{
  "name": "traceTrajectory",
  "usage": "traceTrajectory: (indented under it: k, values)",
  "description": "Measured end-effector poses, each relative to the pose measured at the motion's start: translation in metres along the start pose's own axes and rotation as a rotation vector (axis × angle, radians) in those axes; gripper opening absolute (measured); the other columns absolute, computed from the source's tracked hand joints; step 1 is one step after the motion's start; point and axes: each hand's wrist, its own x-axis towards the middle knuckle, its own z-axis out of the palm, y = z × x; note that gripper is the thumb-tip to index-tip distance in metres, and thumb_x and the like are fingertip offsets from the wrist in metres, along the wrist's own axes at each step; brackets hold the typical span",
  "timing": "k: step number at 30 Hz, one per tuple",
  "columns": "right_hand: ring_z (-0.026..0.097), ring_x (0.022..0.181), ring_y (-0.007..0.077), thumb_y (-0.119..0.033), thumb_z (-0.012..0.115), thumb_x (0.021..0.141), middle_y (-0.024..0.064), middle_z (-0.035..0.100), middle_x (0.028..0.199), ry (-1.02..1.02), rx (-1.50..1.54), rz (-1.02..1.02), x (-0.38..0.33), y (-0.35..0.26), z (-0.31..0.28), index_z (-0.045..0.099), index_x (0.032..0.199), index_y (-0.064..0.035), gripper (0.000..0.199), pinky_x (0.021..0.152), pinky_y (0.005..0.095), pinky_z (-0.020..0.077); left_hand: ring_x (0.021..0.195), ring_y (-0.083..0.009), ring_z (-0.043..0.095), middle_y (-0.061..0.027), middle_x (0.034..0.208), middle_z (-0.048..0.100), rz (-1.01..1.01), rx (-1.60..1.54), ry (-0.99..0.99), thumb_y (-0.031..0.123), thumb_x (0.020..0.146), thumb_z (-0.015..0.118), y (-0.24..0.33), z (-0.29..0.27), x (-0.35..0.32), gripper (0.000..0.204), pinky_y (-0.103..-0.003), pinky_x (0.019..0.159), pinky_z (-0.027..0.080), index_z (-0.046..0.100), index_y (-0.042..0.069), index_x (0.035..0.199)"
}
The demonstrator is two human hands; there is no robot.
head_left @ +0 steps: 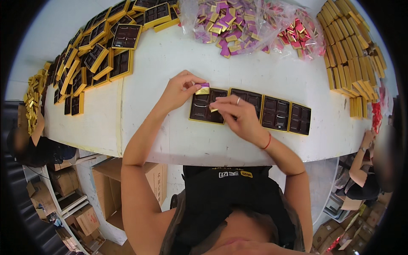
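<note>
Four-sided boxes with gold edges and dark brown divided trays stand in a row before me. Over the far left compartment of the leftmost box [199, 111], my left hand [180, 90] pinches a small purple-and-gold wrapped sweet [203, 89] between thumb and finger. My right hand [239, 115], with a ring and a red wrist cord, reaches over the right side of that same box. Its closed fingertips hold a small gold-wrapped sweet [213, 109], mostly hidden. The second box [252, 98] is partly behind the right hand; a third [275, 114] and another [300, 119] continue to the right.
Many similar boxes [126, 36] are heaped at far left. Clear bags of purple-and-gold sweets [229, 25] and red sweets [297, 32] lie at the back. Gold boxes [344, 51] are stacked at far right. Other people sit at both sides. An open carton [106, 187] stands below the table.
</note>
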Motion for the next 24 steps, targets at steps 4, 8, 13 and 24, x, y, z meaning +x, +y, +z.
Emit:
traceTrajectory:
  k: [4,8,13,24]
  values:
    - [0.061,0.093,0.0244,0.004,0.068,0.076,0.0059,0.067,0.102,0.107,-0.406,-0.289,-0.019,0.000,0.022,0.073,0.106,-0.0078,0.032,0.077,0.0359,0.0500,0.071,-0.0083,0.051,-0.0006,0.089,0.054,0.022,0.031,-0.018,0.002,0.089,0.066,-0.006,0.000,-0.009,0.026,-0.023,0.070,0.044,0.072,0.008,0.114]
    - [0.057,0.097,0.0229,0.003,0.067,0.073,0.0047,0.061,0.112,0.020,-0.541,-0.225,-0.024,-0.003,0.020,0.069,0.113,-0.0046,0.041,0.081,0.0357,0.0472,0.074,-0.0084,0.049,0.0012,0.085,0.049,0.034,-0.122,0.101,0.000,0.090,0.061,0.004,0.006,-0.016,0.029,-0.022,0.072,0.043,0.069,0.008,0.117]
    - [0.054,0.101,0.0244,0.001,0.066,0.073,0.0072,0.055,0.121,-0.050,-0.575,-0.127,-0.030,-0.019,0.022,0.065,0.119,-0.0017,0.047,0.086,0.0395,0.0447,0.076,-0.0087,0.047,0.0023,0.082,0.044,0.017,-0.174,0.154,0.004,0.093,0.057,0.006,0.007,-0.018,0.026,-0.022,0.074,0.042,0.064,0.007,0.118]
    - [0.059,0.110,0.0280,0.003,0.067,0.076,0.0094,0.064,0.113,0.028,-0.568,-0.147,-0.020,-0.008,0.022,0.066,0.115,-0.0013,0.039,0.092,0.0396,0.0464,0.084,-0.0074,0.060,-0.0016,0.092,0.065,-0.106,-0.440,0.100,0.001,0.092,0.060,0.005,0.012,-0.022,0.024,-0.023,0.073,0.048,0.057,0.003,0.116]
